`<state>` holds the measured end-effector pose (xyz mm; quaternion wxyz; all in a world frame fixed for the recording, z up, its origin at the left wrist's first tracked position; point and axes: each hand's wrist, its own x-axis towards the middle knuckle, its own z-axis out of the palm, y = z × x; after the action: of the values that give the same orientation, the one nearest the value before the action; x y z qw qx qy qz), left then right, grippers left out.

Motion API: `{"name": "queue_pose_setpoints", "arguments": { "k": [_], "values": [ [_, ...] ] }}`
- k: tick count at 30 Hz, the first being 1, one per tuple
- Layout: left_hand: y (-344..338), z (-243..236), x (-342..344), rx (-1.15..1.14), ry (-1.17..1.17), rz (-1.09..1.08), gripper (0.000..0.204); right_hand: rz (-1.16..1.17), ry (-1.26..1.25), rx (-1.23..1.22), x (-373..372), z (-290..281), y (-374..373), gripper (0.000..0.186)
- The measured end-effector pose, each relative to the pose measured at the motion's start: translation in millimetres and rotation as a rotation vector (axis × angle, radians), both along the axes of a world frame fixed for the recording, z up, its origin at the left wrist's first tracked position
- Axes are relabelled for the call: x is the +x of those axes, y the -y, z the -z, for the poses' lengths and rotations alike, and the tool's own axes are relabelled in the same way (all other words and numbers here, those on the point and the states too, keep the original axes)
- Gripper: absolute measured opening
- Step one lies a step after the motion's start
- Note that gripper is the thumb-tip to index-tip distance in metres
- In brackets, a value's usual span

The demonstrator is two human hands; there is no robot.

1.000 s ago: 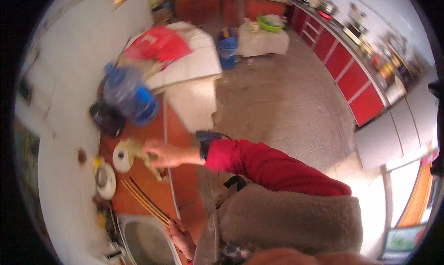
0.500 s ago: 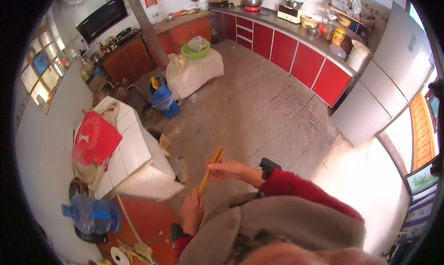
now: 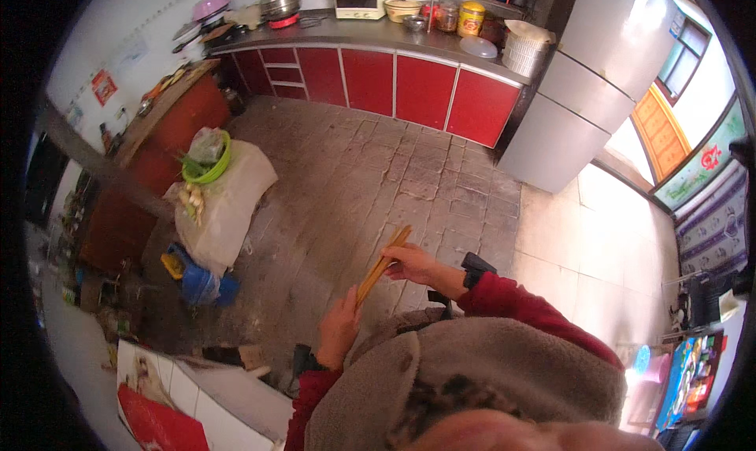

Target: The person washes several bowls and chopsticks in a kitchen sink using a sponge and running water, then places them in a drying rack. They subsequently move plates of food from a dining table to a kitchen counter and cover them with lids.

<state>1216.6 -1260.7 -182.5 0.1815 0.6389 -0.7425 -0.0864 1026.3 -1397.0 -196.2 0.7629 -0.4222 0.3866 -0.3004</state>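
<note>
A bundle of wooden chopsticks (image 3: 373,280) slants up and to the right in front of my body, held between both hands. My left hand (image 3: 339,325) is closed around their lower end. My right hand (image 3: 410,263) grips them near the upper end, and the tips stick out beyond its fingers. The palms are turned out of sight, so I cannot tell how many sticks there are. Below the bundle is the tiled floor (image 3: 346,191).
Red cabinets (image 3: 367,81) line the far wall beside a silver fridge (image 3: 579,81). At left, a cloth-covered table (image 3: 236,187) bears a green basin (image 3: 216,164), with a blue bucket (image 3: 201,282) beside it. A white-tiled counter (image 3: 185,388) with a red bag (image 3: 157,419) stands at lower left.
My view has swung to the right: the white-tiled counter and covered table have shifted left, and the fridge shows more fully. Both hands still hold the chopsticks.
</note>
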Motion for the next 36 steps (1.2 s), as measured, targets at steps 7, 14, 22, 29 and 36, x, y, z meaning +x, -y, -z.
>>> {"name": "queue_pose_setpoints", "arguments": {
  "k": [7,14,22,29,36],
  "values": [
    [192,-4,17,0.076,-0.077,0.34,0.059,0.357,-0.012,0.005,-28,-2,137,0.026],
    [339,87,97,0.154,-0.539,-0.125,0.063,0.659,0.032,-0.165,-98,34,343,0.021],
    [331,226,253,0.85,-0.171,-0.444,0.051,0.81,-0.78,-0.382,-128,55,523,0.03],
    [409,287,293,1.037,-0.125,-0.504,0.04,0.864,-0.53,-0.6,-69,26,710,0.018],
    [639,311,369,0.902,-0.28,-0.522,0.031,0.871,-0.542,-0.833,6,-99,928,0.02]
  ]
}}
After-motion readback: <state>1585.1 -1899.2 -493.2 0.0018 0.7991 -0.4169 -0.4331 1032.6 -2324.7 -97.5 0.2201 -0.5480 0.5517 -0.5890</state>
